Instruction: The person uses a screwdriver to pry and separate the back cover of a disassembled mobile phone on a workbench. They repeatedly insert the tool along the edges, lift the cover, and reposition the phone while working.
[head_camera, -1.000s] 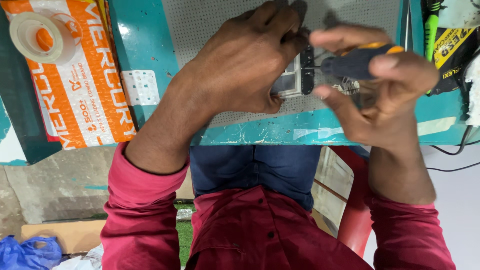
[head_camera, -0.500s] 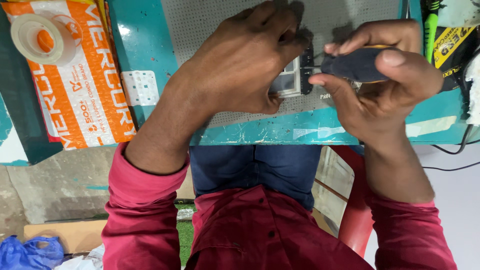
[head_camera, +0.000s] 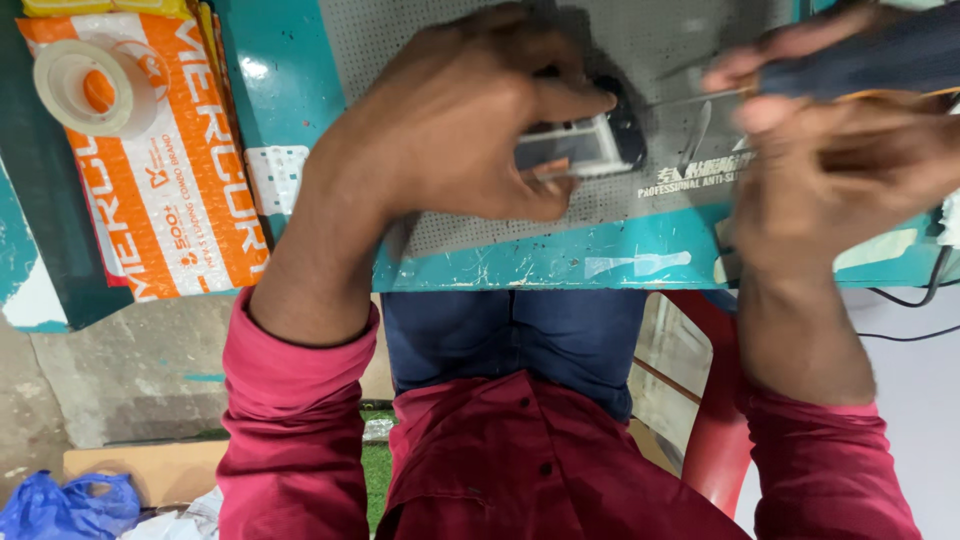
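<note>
The left hand (head_camera: 470, 120) is clamped over a small grey device (head_camera: 575, 150), fingers curled across its top and thumb under its near edge, pinning it to the perforated grey mat (head_camera: 400, 40) on the teal desk (head_camera: 520, 265). The right hand (head_camera: 840, 160) is closed around a dark-handled tool (head_camera: 870, 60), most likely a screwdriver, whose thin metal shaft (head_camera: 700, 97) points left toward the device; the tip sits near its right end, though motion blur makes it hard to say whether it touches. This looks like the step of working a fastener or seam at that end of the device, with one hand steadying and the other driving. The next move would call for the tip to be seated squarely before any turning or prying, and for the left grip not to slacken, since the device is small and could skid on the mat. Off to the left lie an orange and white packet (head_camera: 150, 170) with a roll of clear tape (head_camera: 90, 85) resting on it, well apart from the work.
</note>
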